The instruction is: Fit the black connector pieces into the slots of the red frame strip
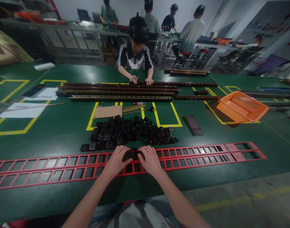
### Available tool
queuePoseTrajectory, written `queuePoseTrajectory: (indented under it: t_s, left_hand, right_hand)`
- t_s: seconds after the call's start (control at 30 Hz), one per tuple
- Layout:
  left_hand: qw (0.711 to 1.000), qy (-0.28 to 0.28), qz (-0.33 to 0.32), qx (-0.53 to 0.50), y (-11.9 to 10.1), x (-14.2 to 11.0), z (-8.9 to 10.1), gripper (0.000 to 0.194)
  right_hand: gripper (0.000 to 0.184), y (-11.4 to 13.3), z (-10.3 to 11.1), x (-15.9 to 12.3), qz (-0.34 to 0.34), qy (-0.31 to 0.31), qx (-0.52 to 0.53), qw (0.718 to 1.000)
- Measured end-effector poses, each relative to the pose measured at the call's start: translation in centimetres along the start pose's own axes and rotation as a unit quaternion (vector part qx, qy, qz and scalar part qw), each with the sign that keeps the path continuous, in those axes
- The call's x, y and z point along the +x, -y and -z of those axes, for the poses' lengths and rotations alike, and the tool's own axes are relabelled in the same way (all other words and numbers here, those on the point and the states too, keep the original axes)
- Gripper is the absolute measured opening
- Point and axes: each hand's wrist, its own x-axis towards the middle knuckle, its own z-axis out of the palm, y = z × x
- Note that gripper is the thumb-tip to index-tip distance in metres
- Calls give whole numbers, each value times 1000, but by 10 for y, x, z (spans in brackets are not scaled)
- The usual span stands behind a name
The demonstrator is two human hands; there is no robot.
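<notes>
A long red frame [182, 152] with two rows of rectangular openings lies across the near side of the table. My left hand [118, 160] is over its middle, with fingers and thumb curled around a small black block [127, 155]. Facing it, my right hand [150, 161] is closed at the same spot, its fingertips bent over a dark piece that they mostly hide. Whether both hands touch one block or two, I cannot tell. Just beyond the frame lies a heap of small black square blocks [126, 130], some with red marks.
Behind the heap are a cardboard piece [108, 111], thin sticks [135, 108] and long dark rails [121, 91]. An orange bin [242, 107] sits tilted at right. Papers [21, 110] and a phone [34, 90] lie left. Across the table, a person [136, 57] handles a rail.
</notes>
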Motion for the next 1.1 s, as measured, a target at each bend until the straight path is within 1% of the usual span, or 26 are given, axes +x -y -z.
queuePoseTrajectory:
  t_s: [0.13,0.23,0.37,0.5,0.67,0.77,0.87,0.93,1.1]
  left_hand:
    - [999,43,-5,-5,-5,-2,6,36]
    - [998,67,-22,-1,-10,-4,11,46]
    - [998,55,-29,-8,-17,-4,15,53]
    - [998,49,-36,1,-17,-3,12,47]
    - [999,0,-42,21,-11,-2,3,38]
    - [999,-19,-48,0,-9,-3,2,47]
    - [999,-9,-37,-23,-8,-3,3,59]
    - [999,0,-32,-26,-7,-3,5,63]
    - [998,36,-53,-14,-5,1,8,61]
  right_hand:
    - [15,1,1,0,-8,7,1,1000]
    - [18,1,1,-2,-10,11,-1,1000]
    - [19,4,3,-2,-10,14,-3,1000]
    - [18,6,5,1,-14,20,-10,1000]
    - [17,4,1,4,-11,18,-29,999]
    - [17,2,-1,4,-2,11,-45,999]
    - [17,2,-2,5,4,6,-62,998]
    - [17,2,-2,5,5,6,-72,997]
    - [18,3,-4,7,0,5,-90,996]
